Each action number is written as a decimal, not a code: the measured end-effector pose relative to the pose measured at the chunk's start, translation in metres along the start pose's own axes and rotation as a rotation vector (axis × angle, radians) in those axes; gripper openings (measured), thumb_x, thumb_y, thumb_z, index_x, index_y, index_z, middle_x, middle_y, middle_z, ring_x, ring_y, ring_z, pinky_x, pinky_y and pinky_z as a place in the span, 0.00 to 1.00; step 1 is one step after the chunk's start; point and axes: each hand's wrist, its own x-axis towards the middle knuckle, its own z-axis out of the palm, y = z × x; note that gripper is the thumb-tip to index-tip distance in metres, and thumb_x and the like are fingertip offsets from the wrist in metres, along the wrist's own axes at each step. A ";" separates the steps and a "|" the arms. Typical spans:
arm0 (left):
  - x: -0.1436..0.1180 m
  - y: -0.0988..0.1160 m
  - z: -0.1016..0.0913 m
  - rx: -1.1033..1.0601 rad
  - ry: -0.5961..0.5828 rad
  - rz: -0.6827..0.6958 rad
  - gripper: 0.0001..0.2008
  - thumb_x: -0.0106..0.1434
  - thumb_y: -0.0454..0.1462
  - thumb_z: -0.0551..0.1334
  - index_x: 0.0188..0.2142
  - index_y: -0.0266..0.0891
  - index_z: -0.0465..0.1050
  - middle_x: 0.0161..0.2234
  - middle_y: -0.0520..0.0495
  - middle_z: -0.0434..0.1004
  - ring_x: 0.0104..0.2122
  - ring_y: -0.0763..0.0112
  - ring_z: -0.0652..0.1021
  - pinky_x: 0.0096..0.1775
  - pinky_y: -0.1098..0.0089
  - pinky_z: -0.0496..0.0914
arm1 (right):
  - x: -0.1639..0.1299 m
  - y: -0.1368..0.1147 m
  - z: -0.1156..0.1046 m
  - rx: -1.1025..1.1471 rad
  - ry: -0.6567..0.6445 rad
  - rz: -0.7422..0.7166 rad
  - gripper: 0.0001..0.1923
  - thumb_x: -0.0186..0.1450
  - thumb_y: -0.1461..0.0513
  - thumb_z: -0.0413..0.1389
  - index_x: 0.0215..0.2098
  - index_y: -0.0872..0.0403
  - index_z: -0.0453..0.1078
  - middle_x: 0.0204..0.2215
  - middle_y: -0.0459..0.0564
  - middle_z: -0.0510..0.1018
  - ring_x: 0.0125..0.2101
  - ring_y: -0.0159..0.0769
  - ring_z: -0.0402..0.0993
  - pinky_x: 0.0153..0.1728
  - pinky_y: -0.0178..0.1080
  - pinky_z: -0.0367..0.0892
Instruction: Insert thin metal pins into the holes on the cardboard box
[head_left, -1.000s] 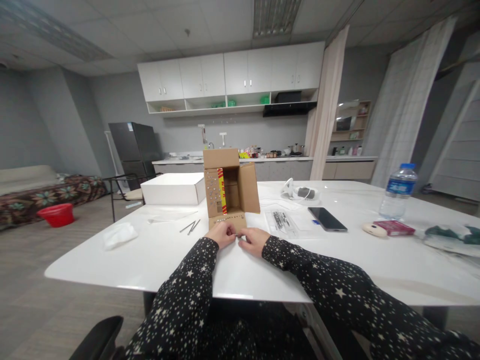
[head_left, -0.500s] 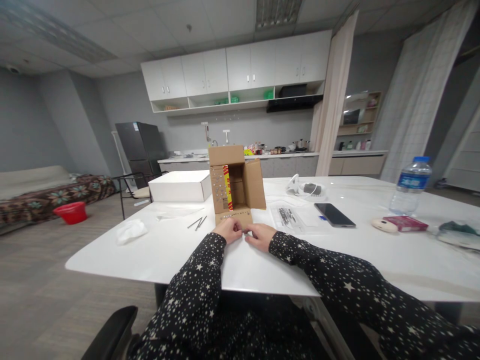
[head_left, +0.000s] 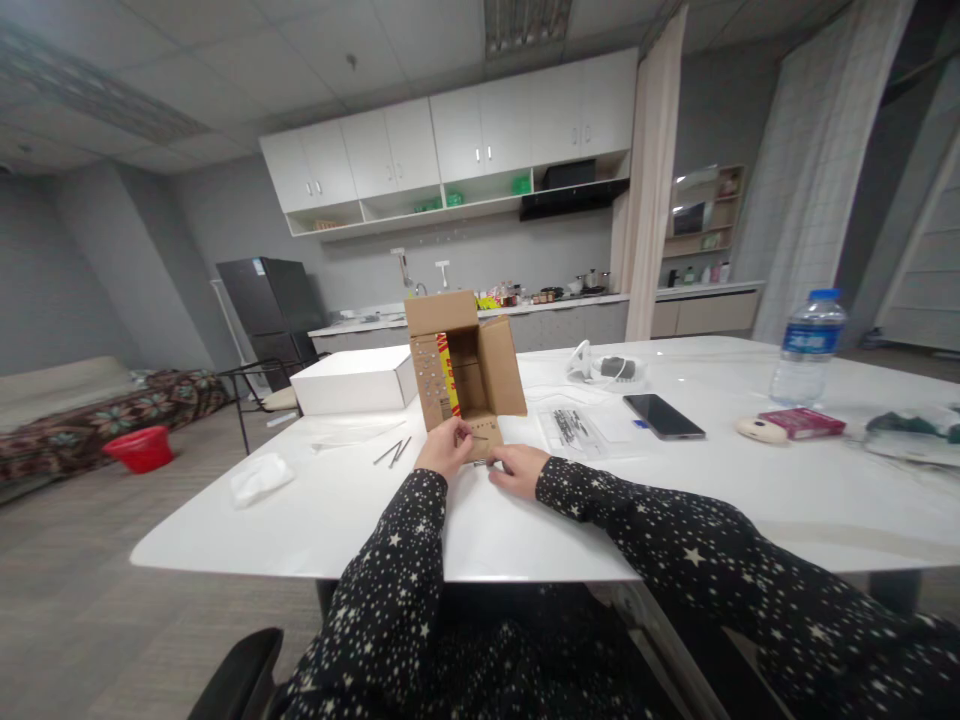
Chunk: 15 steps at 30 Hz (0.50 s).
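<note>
Left hand (head_left: 444, 448) pinches the cardboard box (head_left: 463, 368) flap (fingers closed).

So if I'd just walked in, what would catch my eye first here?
Probably the open cardboard box lying on its side mid-table, with the left hand and right hand pressed at its front flap. Then the water bottle on the white table's right, and the dark phone lying flat between them.
</note>
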 end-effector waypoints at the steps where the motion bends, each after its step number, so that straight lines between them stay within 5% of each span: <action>1: 0.001 0.000 0.000 -0.001 0.033 0.002 0.05 0.54 0.37 0.57 0.30 0.39 0.69 0.25 0.52 0.71 0.25 0.74 0.71 0.32 0.71 0.66 | 0.000 0.001 0.000 -0.002 -0.002 -0.004 0.14 0.59 0.59 0.52 0.42 0.54 0.71 0.25 0.47 0.73 0.27 0.33 0.66 0.29 0.34 0.56; 7: 0.004 -0.007 -0.002 0.023 0.245 0.024 0.05 0.54 0.34 0.57 0.31 0.38 0.69 0.29 0.50 0.70 0.30 0.72 0.71 0.36 0.70 0.67 | 0.001 0.004 0.004 -0.022 0.006 -0.001 0.14 0.60 0.59 0.52 0.42 0.54 0.71 0.25 0.47 0.72 0.28 0.33 0.66 0.29 0.34 0.56; 15: 0.003 -0.007 -0.005 -0.012 0.367 -0.041 0.06 0.55 0.34 0.57 0.32 0.38 0.71 0.31 0.48 0.71 0.32 0.71 0.73 0.37 0.70 0.68 | 0.001 0.005 0.005 -0.019 -0.008 0.008 0.14 0.59 0.59 0.51 0.41 0.55 0.71 0.24 0.46 0.71 0.26 0.32 0.64 0.28 0.34 0.54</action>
